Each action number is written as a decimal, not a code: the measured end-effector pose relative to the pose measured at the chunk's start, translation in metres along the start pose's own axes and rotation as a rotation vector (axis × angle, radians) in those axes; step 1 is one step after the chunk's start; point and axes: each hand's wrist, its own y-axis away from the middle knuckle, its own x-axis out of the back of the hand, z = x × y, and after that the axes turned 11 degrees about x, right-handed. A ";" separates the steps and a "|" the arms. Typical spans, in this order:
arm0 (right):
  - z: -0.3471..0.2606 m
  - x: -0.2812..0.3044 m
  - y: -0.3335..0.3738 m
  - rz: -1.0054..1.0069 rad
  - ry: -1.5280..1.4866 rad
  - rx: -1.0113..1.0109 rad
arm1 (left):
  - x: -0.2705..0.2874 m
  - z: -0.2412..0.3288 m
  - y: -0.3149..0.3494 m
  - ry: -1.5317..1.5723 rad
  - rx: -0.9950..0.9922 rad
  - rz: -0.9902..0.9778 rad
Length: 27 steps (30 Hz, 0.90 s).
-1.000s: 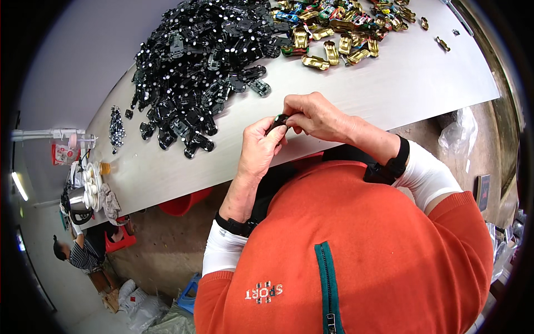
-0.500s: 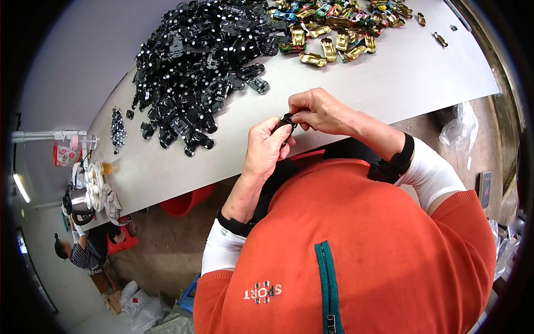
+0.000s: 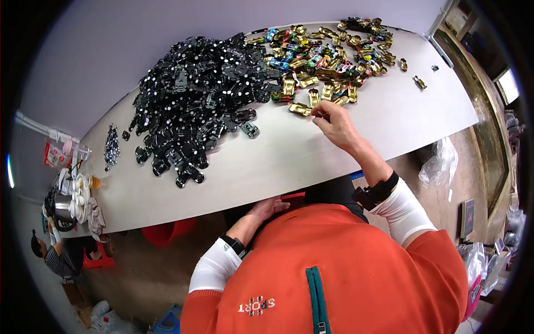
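My right hand [image 3: 336,127] is over the table at the front edge of a pile of gold and coloured toy cars [image 3: 328,62]. Its thumb and fingers are bent together beside a gold toy car [image 3: 300,109]; whatever is between the fingertips, if anything, I cannot make out. Low by the table's near edge, my left hand [image 3: 268,207] has its fingers stretched out, next to a red object [image 3: 293,199] at my lap. No held thing shows in it. To the left of the gold cars lies a large heap of black toy car bases [image 3: 194,94].
A small pile of shiny bits [image 3: 112,147] lies at the table's left. Farther left stand a metal pot [image 3: 63,207], a white cup tray [image 3: 81,197] and a cloth [image 3: 95,218]. Red stool-like plastic [image 3: 167,231] is below the table. Another person [image 3: 58,261] sits far left.
My hands were together on a small black part, which no longer shows. The right has moved out to the gold cars; the left has dropped to the table's near edge. The view has shifted.
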 end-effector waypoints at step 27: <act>-0.051 -0.077 -0.020 -0.417 -0.165 0.170 | -0.044 0.105 0.101 0.298 -0.787 -0.373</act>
